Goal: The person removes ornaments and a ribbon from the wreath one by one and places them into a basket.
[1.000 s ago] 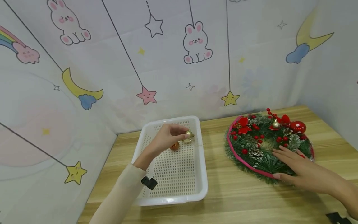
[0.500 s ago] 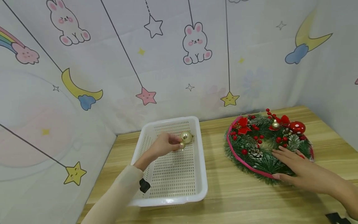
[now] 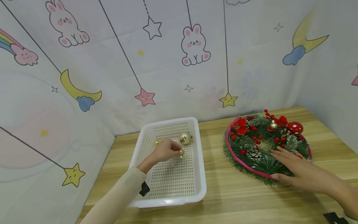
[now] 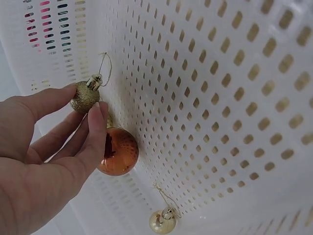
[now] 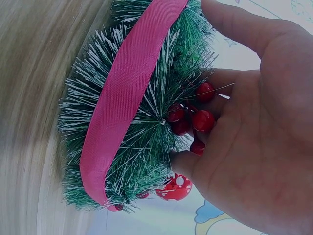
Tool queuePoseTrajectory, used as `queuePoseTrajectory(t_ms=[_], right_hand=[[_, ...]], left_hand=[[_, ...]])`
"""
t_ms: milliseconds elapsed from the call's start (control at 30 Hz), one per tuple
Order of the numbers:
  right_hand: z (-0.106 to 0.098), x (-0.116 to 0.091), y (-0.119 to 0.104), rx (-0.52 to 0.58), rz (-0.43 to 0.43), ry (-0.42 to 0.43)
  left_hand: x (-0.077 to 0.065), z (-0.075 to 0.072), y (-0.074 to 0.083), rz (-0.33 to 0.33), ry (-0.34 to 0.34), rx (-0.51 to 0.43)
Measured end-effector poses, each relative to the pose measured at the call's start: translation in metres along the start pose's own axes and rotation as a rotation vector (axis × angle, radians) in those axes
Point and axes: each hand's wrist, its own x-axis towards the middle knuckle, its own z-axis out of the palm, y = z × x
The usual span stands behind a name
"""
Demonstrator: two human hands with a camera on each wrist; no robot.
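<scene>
My left hand [image 3: 165,151] is inside the white plastic basket [image 3: 203,174], pinching a small gold glitter bauble [image 4: 84,98] between thumb and fingers. A thin string loop rises from the bauble's cap. Beyond the fingers in the left wrist view lie a shiny orange bauble [image 4: 120,155] and a small pale gold bauble [image 4: 162,223]. A larger gold bauble [image 3: 185,137] sits near the basket's far right corner. To the right, my right hand [image 3: 306,174] rests with extended fingers on a green Christmas wreath [image 3: 246,159], near a cluster of red berries [image 5: 203,120].
Both basket and wreath lie on a wood-grain table [image 3: 221,199]. A pink ribbon [image 5: 117,103] runs along the wreath's edge. Red flowers, a spotted red ball [image 3: 295,128] and a pine cone [image 3: 254,153] decorate it. A printed cloth [image 3: 167,71] stands behind.
My left hand has drawn back toward me with the small glitter bauble, leaving the larger gold bauble uncovered. The orange bauble has become hidden in the head view. My right hand stays on the wreath.
</scene>
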Motion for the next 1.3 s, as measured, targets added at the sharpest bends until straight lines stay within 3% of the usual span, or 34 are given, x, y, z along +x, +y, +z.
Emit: queuePoseTrajectory(t_ms=[733,867,1167,1300], right_hand=[[-0.002,0.002,-0.002,0.008,0.003,-0.003],[-0.002,0.001,-0.002,0.007,0.011,-0.010],[-0.006,-0.003,-0.003,-0.032,0.002,0.018],[-0.012,-0.004,-0.005,-0.053,-0.003,0.041]], left_hand=[[0.001,-0.005,0.003,0.024,0.032,0.018],[0.000,-0.006,0.011,0.044,0.037,0.009],[0.001,-0.019,0.046,0.043,0.041,-0.171],[0.004,-0.025,0.061,0.074,0.077,-0.192]])
